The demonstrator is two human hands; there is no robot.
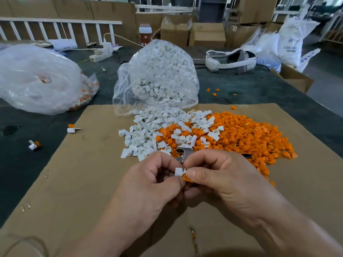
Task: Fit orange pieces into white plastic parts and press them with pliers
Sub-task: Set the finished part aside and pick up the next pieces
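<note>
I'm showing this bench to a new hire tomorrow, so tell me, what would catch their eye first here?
The big heap of orange pieces on the right of the cardboard sheet stands out first, running into a pile of white parts that spills from a clear bag behind it. Up close at the centre, the left hand holds a white part while the right hand pinches an orange piece at its lower edge.

The one wide-angle head camera looks forward and down, close above the left hand (pixel 146 184) and right hand (pixel 226 180).
</note>
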